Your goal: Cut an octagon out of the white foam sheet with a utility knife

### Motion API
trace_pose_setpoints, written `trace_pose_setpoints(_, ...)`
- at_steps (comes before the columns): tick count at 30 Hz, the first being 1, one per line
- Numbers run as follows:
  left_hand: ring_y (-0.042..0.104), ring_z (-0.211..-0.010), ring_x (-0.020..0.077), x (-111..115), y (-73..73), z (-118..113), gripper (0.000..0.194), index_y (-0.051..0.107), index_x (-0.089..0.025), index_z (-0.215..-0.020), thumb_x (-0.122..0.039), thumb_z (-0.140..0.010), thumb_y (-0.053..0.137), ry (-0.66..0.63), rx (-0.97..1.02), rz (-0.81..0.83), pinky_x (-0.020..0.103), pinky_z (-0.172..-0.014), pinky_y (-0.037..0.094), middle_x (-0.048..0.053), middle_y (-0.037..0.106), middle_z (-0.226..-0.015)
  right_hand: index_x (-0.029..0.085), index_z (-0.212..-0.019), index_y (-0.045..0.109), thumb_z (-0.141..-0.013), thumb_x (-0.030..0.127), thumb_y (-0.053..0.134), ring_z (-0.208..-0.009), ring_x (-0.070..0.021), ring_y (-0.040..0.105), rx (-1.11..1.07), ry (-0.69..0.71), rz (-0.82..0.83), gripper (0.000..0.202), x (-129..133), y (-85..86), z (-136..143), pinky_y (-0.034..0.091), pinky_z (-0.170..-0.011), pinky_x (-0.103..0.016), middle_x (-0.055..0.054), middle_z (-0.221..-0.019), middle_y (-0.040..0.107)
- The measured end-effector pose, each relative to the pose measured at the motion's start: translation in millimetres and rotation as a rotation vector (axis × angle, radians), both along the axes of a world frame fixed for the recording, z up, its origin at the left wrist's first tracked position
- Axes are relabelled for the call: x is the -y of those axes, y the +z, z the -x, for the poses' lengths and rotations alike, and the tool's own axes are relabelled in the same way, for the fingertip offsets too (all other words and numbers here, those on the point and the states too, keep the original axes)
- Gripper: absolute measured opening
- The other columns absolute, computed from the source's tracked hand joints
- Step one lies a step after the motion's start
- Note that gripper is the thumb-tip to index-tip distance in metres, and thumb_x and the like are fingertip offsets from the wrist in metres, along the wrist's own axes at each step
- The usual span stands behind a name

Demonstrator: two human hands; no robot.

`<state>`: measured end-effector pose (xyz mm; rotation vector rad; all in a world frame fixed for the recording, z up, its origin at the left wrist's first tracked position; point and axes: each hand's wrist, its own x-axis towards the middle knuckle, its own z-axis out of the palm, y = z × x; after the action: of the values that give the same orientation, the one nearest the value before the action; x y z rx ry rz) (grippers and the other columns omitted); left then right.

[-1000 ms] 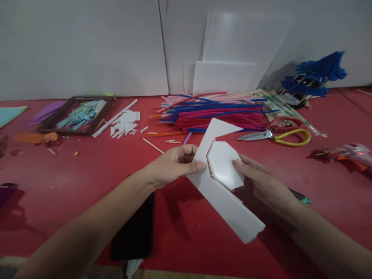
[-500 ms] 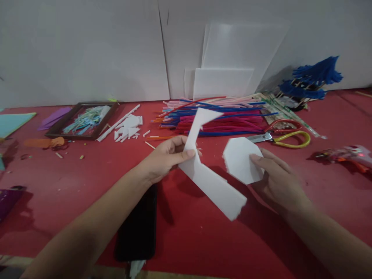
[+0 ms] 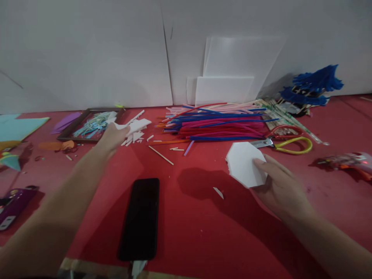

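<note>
My right hand [image 3: 279, 182] holds a white octagonal piece [image 3: 244, 162] by its right edge, thumb on top, above the red table. Far to the left, my left hand [image 3: 114, 135] is closed on a white offcut [image 3: 138, 125] that sticks out beyond its fingers, over a small pile of white scraps [image 3: 134, 138]. The pile lies just right of a brown frame [image 3: 67, 137] with pale shredded strips [image 3: 91, 126] in it. A small white sliver [image 3: 218, 192] lies on the table between my hands.
A black phone [image 3: 141, 219] lies near the front edge. Colourful pipe cleaners [image 3: 217, 122] lie at the back middle, scissors [image 3: 293, 145] to their right. A glue gun [image 3: 345, 161] is at far right, a blue fuzzy model [image 3: 316, 85] behind it.
My left hand has moved left and away from me with the white offcut, to the scrap pile. My right hand still holds the octagon in nearly the same place. The phone is now uncovered.
</note>
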<state>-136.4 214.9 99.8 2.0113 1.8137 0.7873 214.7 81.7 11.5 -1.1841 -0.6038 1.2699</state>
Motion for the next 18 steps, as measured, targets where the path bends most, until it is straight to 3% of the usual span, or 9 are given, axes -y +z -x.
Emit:
trace_pose_setpoints(3, 0.054, -0.130, 0.0342, 20, -10.1, -17, 0.042, 0.056, -0.015, -0.136, -0.038, -0.101, 0.061, -0.153, -0.117, -0.084, 0.058, -0.109, 0.045, 0.013, 0.057, -0.143, 0.026, -0.092, 0.072, -0.068, 0.043, 0.087, -0.092, -0.0299, 0.076, -0.009, -0.008, -0.015, 0.033, -1, 1.6, 3, 0.064, -0.081, -0.045, -0.004, -0.095, 0.079)
trace_pose_setpoints(5, 0.050, -0.136, 0.0349, 40, -18.5, -39, 0.037, 0.059, -0.013, -0.133, -0.033, -0.101, 0.057, -0.380, -0.178, -0.076, 0.056, -0.117, 0.036, 0.012, 0.061, -0.142, 0.026, -0.091, 0.072, -0.065, 0.044, 0.088, -0.089, -0.0300, 0.077, -0.010, -0.012, -0.027, 0.035, -2, 2.3, 5, 0.065, -0.078, -0.044, -0.004, -0.092, 0.079)
trace_pose_setpoints(8, 0.066, -0.118, 0.0209, 75, -33.9, -78, 0.025, 0.068, -0.022, -0.121, -0.022, -0.097, 0.063, -0.802, -0.259, 0.016, 0.036, -0.105, 0.049, 0.004, 0.073, -0.125, 0.026, -0.090, 0.072, -0.064, 0.045, 0.088, -0.088, -0.0305, 0.077, -0.008, -0.008, -0.042, 0.036, -2, 2.8, 4, 0.065, -0.074, -0.043, -0.004, -0.091, 0.079)
trace_pose_setpoints(10, 0.068, -0.113, 0.0205, 92, -45.3, -104, 0.023, 0.069, -0.021, -0.116, -0.018, -0.094, 0.067, -0.944, -0.307, 0.029, 0.032, -0.100, 0.052, 0.006, 0.074, -0.120, 0.026, -0.089, 0.072, -0.064, 0.044, 0.088, -0.088, -0.0304, 0.077, -0.008, 0.000, -0.049, 0.034, -1, 3.5, 3, 0.065, -0.072, -0.042, -0.005, -0.092, 0.079)
trace_pose_setpoints(13, 0.067, -0.114, 0.0264, 101, -60.8, -133, 0.024, 0.069, -0.019, -0.115, -0.024, -0.092, 0.073, -1.004, -0.374, 0.012, 0.038, -0.097, 0.053, 0.012, 0.070, -0.127, 0.027, -0.091, 0.072, -0.067, 0.043, 0.087, -0.087, -0.0293, 0.076, -0.009, 0.013, -0.054, 0.032, 2, 5.4, 2, 0.064, -0.071, -0.041, -0.004, -0.091, 0.079)
trace_pose_setpoints(18, 0.070, -0.095, 0.0202, 90, -68.7, -151, 0.007, 0.070, -0.020, -0.099, -0.016, -0.094, 0.067, -1.023, -0.420, -0.020, 0.031, -0.088, 0.053, 0.007, 0.073, -0.105, 0.026, -0.087, 0.072, -0.066, 0.047, 0.087, -0.083, -0.0288, 0.075, -0.006, 0.036, -0.037, 0.033, 7, 9.3, 3, 0.063, -0.064, -0.038, -0.005, -0.088, 0.078)
